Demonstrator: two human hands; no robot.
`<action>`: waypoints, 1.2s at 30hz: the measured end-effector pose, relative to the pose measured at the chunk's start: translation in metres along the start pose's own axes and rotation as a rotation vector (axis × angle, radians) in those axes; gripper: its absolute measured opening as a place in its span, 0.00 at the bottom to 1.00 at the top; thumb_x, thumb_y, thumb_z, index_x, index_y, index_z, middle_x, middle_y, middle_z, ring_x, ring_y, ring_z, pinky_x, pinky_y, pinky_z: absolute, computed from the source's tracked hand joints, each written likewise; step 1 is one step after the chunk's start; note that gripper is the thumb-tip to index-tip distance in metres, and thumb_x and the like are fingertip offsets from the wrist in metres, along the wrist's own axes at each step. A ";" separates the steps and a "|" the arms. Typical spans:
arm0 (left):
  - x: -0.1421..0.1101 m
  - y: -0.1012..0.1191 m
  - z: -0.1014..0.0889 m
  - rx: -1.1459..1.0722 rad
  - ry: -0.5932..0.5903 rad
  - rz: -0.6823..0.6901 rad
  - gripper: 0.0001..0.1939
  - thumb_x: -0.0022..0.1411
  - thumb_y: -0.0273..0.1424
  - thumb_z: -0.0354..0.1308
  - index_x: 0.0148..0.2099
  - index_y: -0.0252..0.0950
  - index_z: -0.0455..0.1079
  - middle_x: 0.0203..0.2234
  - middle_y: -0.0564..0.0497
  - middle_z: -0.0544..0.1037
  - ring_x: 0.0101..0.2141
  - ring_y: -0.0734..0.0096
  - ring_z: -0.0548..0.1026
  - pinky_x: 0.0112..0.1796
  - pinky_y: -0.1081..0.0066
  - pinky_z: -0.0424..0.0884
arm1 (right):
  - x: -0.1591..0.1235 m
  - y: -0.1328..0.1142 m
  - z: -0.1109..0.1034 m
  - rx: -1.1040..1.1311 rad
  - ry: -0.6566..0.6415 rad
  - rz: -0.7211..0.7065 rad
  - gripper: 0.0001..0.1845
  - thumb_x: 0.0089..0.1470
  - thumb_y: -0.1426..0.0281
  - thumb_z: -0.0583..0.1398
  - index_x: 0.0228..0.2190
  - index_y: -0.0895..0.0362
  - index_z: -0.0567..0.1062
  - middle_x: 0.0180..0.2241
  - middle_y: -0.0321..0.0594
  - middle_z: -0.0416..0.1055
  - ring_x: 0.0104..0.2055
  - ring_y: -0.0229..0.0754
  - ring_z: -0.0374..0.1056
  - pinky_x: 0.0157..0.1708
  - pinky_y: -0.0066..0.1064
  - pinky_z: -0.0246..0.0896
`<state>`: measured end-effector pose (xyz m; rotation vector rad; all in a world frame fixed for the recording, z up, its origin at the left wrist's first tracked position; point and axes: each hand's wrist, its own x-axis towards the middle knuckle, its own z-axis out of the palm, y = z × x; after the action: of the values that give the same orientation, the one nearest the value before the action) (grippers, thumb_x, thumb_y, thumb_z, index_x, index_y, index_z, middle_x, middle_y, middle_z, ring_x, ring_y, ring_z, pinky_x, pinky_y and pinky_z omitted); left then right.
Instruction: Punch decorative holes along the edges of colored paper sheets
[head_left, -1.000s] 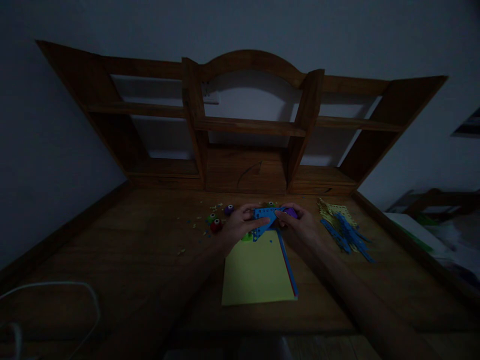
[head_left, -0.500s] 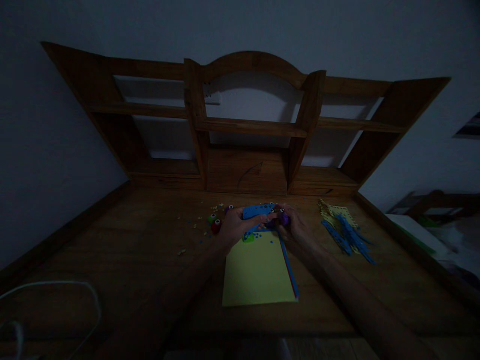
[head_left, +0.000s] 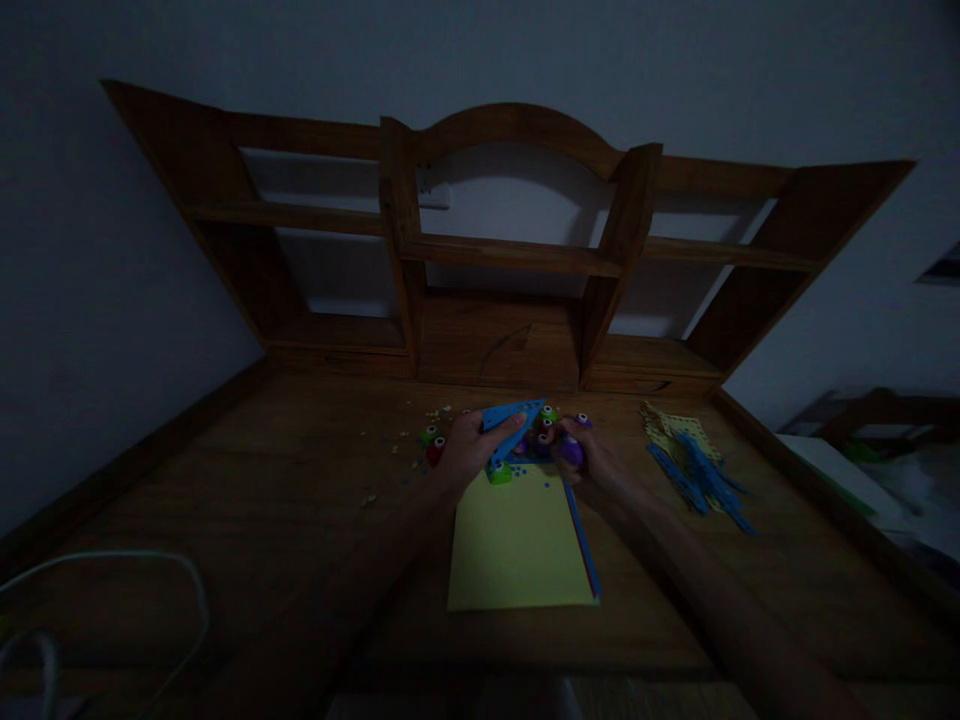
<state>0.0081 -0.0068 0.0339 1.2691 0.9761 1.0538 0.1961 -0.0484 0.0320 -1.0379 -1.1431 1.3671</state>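
In the head view, my left hand (head_left: pixel 466 452) pinches a blue sheet of paper (head_left: pixel 501 413) with punched holes, and the sheet looks bent or folded towards me. My right hand (head_left: pixel 589 460) is closed round a purple craft paper punch (head_left: pixel 571 451), just right of the blue paper and apart from it. Several more punches stand between and behind my hands, among them a green punch (head_left: pixel 548 412). Another green punch (head_left: pixel 499 474) lies on the yellow paper (head_left: pixel 525 545), with small blue cut-outs beside it. A red punch (head_left: pixel 435 451) is left of my left hand.
Blue and red sheets (head_left: pixel 585 548) show under the yellow paper's right edge. Punched blue strips (head_left: pixel 701 472) and yellow scraps (head_left: pixel 679 430) lie at the right. Pale paper bits (head_left: pixel 369 499) dot the desk's left. Behind rises a wooden shelf (head_left: pixel 502 258); a white cable (head_left: pixel 150 556) curves front left.
The blue paper has tilted and moved away from the purple punch, opening a gap between my hands. More punches show behind them. The view has shifted slightly.
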 end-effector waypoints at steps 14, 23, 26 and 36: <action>-0.002 0.000 0.004 0.154 -0.025 0.163 0.20 0.51 0.46 0.61 0.32 0.32 0.72 0.24 0.51 0.75 0.24 0.73 0.70 0.27 0.73 0.68 | -0.002 -0.005 -0.001 -0.150 -0.014 -0.059 0.14 0.35 0.67 0.70 0.28 0.54 0.75 0.25 0.34 0.74 0.25 0.38 0.67 0.25 0.29 0.62; -0.007 0.011 0.006 0.438 0.017 0.365 0.17 0.57 0.45 0.55 0.29 0.35 0.69 0.22 0.55 0.71 0.25 0.74 0.67 0.26 0.77 0.60 | -0.006 -0.004 0.005 -0.198 0.018 -0.097 0.11 0.36 0.67 0.69 0.27 0.52 0.78 0.27 0.35 0.74 0.26 0.39 0.68 0.28 0.30 0.62; -0.008 0.013 0.006 0.486 0.037 0.393 0.17 0.57 0.44 0.56 0.27 0.35 0.69 0.21 0.55 0.70 0.24 0.75 0.66 0.26 0.77 0.59 | -0.008 -0.005 0.006 -0.233 0.002 -0.117 0.11 0.37 0.65 0.69 0.27 0.53 0.78 0.27 0.35 0.73 0.27 0.39 0.67 0.28 0.31 0.62; -0.011 0.013 0.008 0.492 0.066 0.425 0.16 0.58 0.43 0.55 0.29 0.35 0.70 0.23 0.55 0.72 0.25 0.75 0.67 0.28 0.77 0.60 | -0.009 -0.005 0.008 -0.195 -0.035 -0.080 0.13 0.37 0.64 0.69 0.30 0.54 0.78 0.26 0.34 0.72 0.26 0.37 0.66 0.27 0.28 0.61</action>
<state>0.0124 -0.0191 0.0477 1.9169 1.0818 1.2248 0.1903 -0.0580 0.0380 -1.0968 -1.3503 1.2330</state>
